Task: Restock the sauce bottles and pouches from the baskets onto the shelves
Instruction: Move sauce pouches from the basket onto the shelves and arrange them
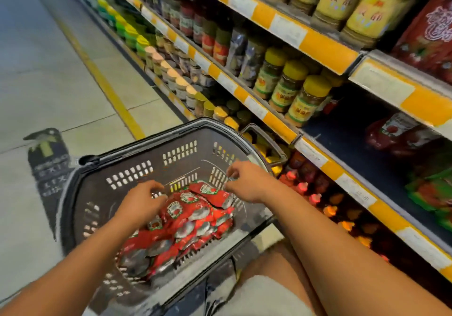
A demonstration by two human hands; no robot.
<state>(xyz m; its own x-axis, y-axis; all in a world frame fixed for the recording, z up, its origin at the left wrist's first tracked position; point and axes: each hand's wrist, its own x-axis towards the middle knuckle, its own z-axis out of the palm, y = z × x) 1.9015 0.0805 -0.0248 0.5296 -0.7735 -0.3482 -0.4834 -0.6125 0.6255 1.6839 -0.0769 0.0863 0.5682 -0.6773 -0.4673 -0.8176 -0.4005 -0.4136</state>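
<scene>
Both hands reaching into the basket (137,169), left hand (144,199) curling onto red pouches (193,218), right hand (247,181) fingertips blurry, grip hard to tell

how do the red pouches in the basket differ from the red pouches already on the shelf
The pouches in the basket lie flat in a loose, overlapping heap, while the pouches on the shelf sit back on the dark shelf board. Both hands, left hand and right hand, reach over the basket heap; nothing touches the shelf ones. The basket ones are many; few shelf ones show. Both are red with a tomato label.
</scene>
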